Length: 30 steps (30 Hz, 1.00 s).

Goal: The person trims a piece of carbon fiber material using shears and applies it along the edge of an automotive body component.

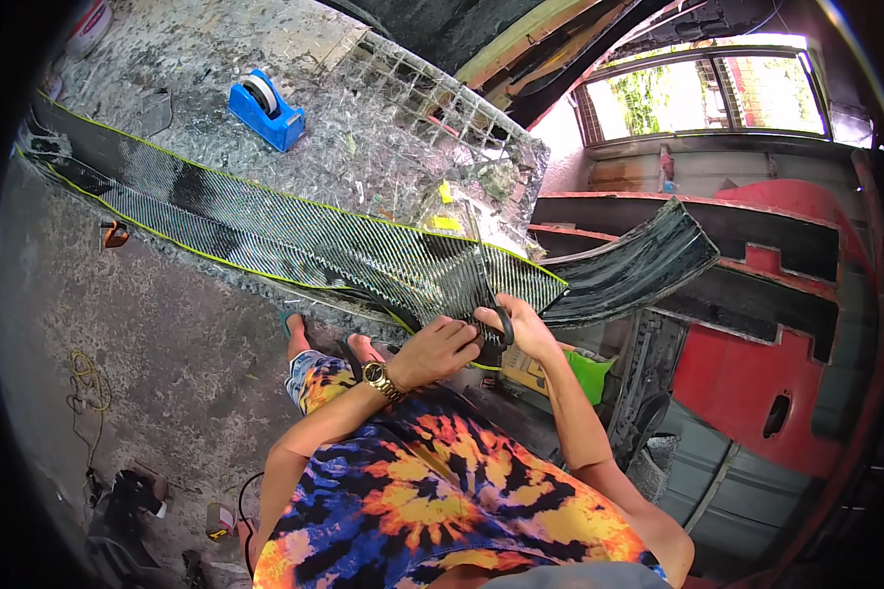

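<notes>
A long strip of woven carbon fabric [295, 236] with yellow-green edging lies along the near edge of the worktable [167, 49]. My left hand [437, 348], with a gold watch at the wrist, has curled fingers gripping the fabric near its right end. Just right of it, my right hand [516, 324] holds black-handled scissors [501, 329], whose blades point up across the fabric. A curved black molded piece [648, 265] extends to the right beyond the fabric's end. Yellow tape pieces [445, 222] sit on the table just above the fabric, and a blue tape dispenser [265, 113] stands farther back.
An orange clamp [115, 236] is at the table's near edge. Red and black panels [737, 393] occupy the right side below a window [697, 93]. On the floor lie a yellow cord [88, 383] and dark objects [118, 520]. A metal grid [432, 98] runs along the table's back.
</notes>
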Motion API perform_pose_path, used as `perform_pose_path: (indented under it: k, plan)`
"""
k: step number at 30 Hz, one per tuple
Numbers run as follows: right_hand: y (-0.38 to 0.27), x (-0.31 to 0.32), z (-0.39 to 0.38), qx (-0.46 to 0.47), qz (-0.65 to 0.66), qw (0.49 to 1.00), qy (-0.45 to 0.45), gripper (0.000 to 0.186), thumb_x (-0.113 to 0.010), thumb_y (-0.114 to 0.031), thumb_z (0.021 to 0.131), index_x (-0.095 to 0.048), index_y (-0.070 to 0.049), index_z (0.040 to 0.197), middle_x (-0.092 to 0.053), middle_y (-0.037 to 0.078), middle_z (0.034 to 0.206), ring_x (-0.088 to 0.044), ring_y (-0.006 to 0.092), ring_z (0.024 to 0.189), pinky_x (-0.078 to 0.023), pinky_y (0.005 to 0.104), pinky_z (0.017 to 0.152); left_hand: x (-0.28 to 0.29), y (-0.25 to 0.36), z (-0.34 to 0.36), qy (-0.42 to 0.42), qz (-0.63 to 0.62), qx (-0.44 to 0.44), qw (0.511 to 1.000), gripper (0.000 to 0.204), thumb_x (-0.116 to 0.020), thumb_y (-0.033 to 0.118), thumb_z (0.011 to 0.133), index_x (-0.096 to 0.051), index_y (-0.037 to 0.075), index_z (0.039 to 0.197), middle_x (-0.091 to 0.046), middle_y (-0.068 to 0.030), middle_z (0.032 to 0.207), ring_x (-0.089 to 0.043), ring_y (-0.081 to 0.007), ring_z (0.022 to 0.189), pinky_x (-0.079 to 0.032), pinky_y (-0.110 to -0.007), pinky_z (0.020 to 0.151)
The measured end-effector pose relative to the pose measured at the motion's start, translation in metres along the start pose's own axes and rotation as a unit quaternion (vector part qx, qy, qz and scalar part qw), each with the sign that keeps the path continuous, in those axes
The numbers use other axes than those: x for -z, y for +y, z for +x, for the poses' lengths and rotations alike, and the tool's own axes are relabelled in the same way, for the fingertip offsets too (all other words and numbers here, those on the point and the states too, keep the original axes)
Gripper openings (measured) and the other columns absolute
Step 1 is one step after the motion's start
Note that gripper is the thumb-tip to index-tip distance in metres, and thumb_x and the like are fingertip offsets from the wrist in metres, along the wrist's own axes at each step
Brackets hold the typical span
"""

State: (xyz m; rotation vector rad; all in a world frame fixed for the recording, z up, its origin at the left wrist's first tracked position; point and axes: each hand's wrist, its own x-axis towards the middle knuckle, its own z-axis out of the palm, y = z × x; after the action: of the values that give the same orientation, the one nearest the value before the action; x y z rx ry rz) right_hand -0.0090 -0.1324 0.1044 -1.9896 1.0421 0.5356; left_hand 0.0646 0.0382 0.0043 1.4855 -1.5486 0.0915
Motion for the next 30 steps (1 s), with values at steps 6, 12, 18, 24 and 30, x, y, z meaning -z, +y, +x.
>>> perform_pose_path:
  k: [6,12,18,24,30]
  plan:
    - [-0.006,-0.001,-0.006,0.004,0.036,0.999,0.007,0.05,-0.077,-0.038,0.083,-0.043,-0.007,0.062,-0.046,0.001,0.056,-0.05,0.0109,0.044,-0.038,0.0295,0.042,-0.006,-0.003,-0.002,0.0,-0.003,0.001,1.0,0.022,-0.057,0.016,0.079,-0.056,0.009,0.1,-0.05,-0.0023,0.095,-0.055,-0.0168,0.094,-0.044,-0.032,0.081]
    - [-0.002,0.001,-0.006,-0.005,0.053,0.999,-0.003,0.047,-0.077,-0.036,0.084,-0.045,-0.007,0.063,-0.048,0.001,0.054,-0.052,0.0109,0.042,-0.039,0.0284,0.042,-0.009,-0.004,-0.001,0.004,-0.01,0.005,1.0,0.023,-0.057,0.017,0.078,-0.056,0.009,0.1,-0.051,-0.0028,0.095,-0.055,-0.0178,0.094,-0.044,-0.033,0.082]
    - [0.013,0.001,-0.002,0.014,0.115,0.993,-0.033,0.04,-0.074,-0.036,0.086,-0.051,-0.007,0.071,-0.049,-0.001,0.062,-0.05,0.0083,0.051,-0.04,0.0262,0.046,-0.015,-0.004,-0.005,-0.002,-0.033,0.015,0.999,0.025,-0.057,0.016,0.08,-0.056,0.007,0.104,-0.054,-0.0046,0.101,-0.056,-0.0197,0.096,-0.045,-0.034,0.083]
    - [-0.003,0.024,-0.006,0.022,0.12,0.987,-0.104,0.041,-0.069,-0.044,0.089,-0.057,-0.005,0.084,-0.05,-0.004,0.07,-0.049,0.0073,0.064,-0.042,0.0261,0.057,-0.015,-0.004,-0.006,0.011,-0.066,0.023,0.997,0.037,-0.064,0.011,0.077,-0.058,0.003,0.112,-0.057,-0.008,0.107,-0.056,-0.024,0.097,-0.046,-0.037,0.08]
    - [0.01,0.02,0.005,0.002,0.058,0.994,-0.091,0.049,-0.075,-0.048,0.083,-0.051,-0.007,0.074,-0.048,-0.001,0.066,-0.049,0.0085,0.062,-0.042,0.0287,0.054,-0.014,-0.003,-0.003,-0.001,-0.07,0.034,0.997,0.025,-0.059,0.014,0.083,-0.058,0.006,0.106,-0.056,-0.0062,0.104,-0.056,-0.0219,0.097,-0.044,-0.035,0.083]
